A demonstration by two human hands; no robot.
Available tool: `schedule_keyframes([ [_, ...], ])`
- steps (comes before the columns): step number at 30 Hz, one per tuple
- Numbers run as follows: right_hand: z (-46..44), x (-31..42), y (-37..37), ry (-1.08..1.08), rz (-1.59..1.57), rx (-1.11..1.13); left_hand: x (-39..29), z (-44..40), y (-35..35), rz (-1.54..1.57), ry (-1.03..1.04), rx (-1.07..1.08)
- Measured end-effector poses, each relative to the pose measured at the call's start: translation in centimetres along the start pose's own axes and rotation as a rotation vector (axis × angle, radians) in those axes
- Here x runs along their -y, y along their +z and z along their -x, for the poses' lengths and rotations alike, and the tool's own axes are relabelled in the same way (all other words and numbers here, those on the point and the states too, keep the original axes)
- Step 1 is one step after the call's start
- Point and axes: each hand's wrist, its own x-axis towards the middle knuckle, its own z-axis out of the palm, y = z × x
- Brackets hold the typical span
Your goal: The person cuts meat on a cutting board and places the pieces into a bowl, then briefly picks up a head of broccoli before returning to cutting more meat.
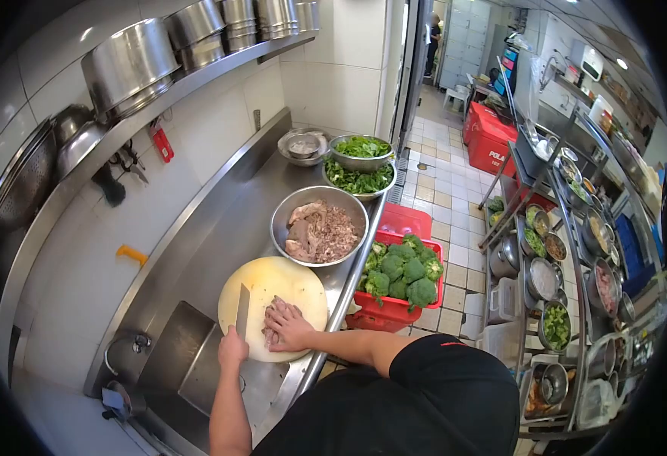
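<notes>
My left hand (233, 349) is closed around the handle of a knife (242, 308). Its broad blade points away from me over a round, pale cutting board (311, 292). My right hand (288, 328) presses down on pinkish-grey meat (274, 338), with its fingers over it; the hand partly covers the meat. Small dark bits dot the board. Just beyond the board, a steel bowl (276, 228) holds chopped meat (326, 232) and larger pieces.
Bowls of leafy greens (360, 147) stand at the counter's far end. A red crate (383, 310) of broccoli (403, 267) sits beside the counter. On the near left is a sink (178, 346); pots (130, 64) line the wall shelf. A rack (527, 277) with food bowls stands right.
</notes>
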Motion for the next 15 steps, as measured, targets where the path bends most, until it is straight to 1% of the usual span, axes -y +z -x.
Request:
schedule_keyframes([
  [5, 1.3, -0.3, 0.3, 0.020, -0.062, -0.238, 1.0, -0.9, 0.7, 0.026, -0.001, 0.022],
  [8, 1.5, -0.1, 0.3, 0.090, -0.028, -0.240, -0.6, 0.6, -0.4, 0.029, -0.017, 0.019],
  [11, 1.7, 0.3, -0.2, 0.171, -0.021, -0.206, -0.1, 0.6, 0.2, 0.025, -0.014, -0.005],
  [15, 1.8, 0.2, 0.2, 0.178, -0.005, -0.193, -0.2, 1.0, 0.2, 0.005, 0.001, 0.001],
])
